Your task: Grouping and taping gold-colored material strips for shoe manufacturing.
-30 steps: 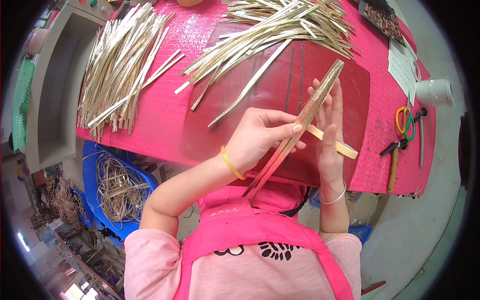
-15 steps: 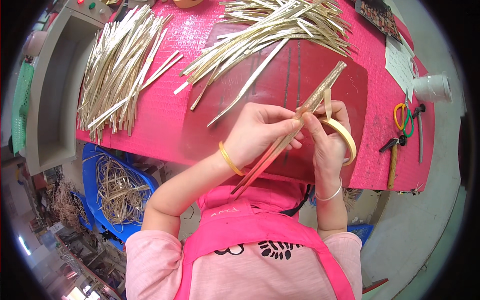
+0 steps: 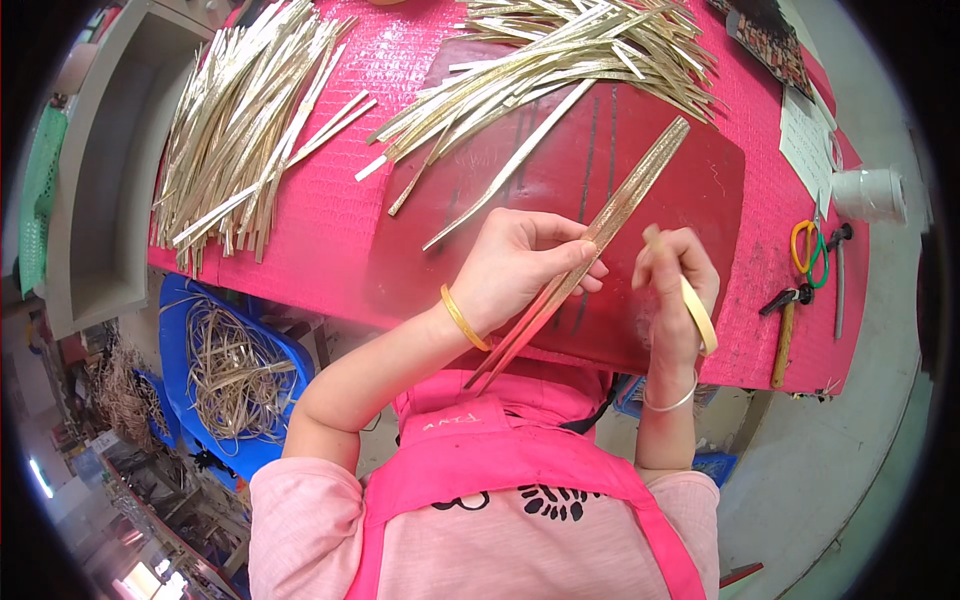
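Observation:
My left hand (image 3: pixel 535 262) pinches a few gold glitter strips (image 3: pixel 632 188) between thumb and fingers. They are held slanting, their upper ends together at the upper right and their lower ends spread toward my apron. Just to the right, apart from the strips, my right hand (image 3: pixel 682 265) is closed round a roll of pale yellow tape (image 3: pixel 699 318). A short tape end (image 3: pixel 652 238) sticks up by its fingertips, slightly blurred. Both hands are above a dark red mat (image 3: pixel 690 170).
Loose gold strips lie in a pile (image 3: pixel 245 130) at left and another (image 3: pixel 560 60) at the far side of the pink table (image 3: pixel 330 285). Scissors (image 3: pixel 803 245), a hammer (image 3: pixel 783 345) and a white spool (image 3: pixel 868 195) are at right. A blue bin (image 3: pixel 180 340) holds strip scraps.
My right hand has moved right, away from the strips, with the tape roll, and the tape end has come with it. My left hand still holds the strips in nearly the same place.

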`<state>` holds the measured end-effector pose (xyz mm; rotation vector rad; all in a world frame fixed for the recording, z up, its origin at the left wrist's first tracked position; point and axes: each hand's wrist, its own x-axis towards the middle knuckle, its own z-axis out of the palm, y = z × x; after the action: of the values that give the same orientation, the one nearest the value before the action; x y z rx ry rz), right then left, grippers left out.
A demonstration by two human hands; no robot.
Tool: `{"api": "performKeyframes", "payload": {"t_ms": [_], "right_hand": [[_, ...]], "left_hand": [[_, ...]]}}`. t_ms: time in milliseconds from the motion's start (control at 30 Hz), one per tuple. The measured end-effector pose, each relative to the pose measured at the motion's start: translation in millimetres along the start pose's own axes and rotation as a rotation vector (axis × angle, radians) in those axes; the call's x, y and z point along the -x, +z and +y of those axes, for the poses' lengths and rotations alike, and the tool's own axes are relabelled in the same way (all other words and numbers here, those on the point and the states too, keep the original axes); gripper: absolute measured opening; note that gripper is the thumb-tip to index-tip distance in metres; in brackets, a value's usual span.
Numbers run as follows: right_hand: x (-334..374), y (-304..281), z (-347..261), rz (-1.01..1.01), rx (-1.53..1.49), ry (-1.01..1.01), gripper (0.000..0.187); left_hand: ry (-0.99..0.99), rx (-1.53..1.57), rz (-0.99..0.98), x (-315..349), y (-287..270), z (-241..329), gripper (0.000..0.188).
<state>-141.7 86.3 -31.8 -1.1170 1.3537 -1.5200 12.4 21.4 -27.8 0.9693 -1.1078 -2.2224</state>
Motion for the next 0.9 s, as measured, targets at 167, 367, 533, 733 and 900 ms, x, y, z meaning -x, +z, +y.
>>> {"api": "performKeyframes", "payload": {"t_ms": [167, 367, 533, 733, 900], "right_hand": [[3, 10, -2, -0.085, 0.087, 0.159, 0.016], [-1, 14, -1, -0.123, 0.128, 0.133, 0.016], [0, 13, 2, -0.142, 0.170, 0.186, 0.016], [2, 9, 12, -0.050, 0.277, 0.023, 0.013], [12, 26, 8, 0.073, -0.182, 0.027, 0.015]], "left_hand": [[0.038, 0.007, -0.006, 1, 2, 0, 0.022], [0.090, -0.030, -0.007, 3, 3, -1, 0.023], [0.097, -0.054, -0.020, 7, 3, -2, 0.023], [0.126, 0.103, -0.014, 6, 5, -2, 0.024], [-0.055, 0.540, -0.387, -3, -4, -4, 0.036]]}}
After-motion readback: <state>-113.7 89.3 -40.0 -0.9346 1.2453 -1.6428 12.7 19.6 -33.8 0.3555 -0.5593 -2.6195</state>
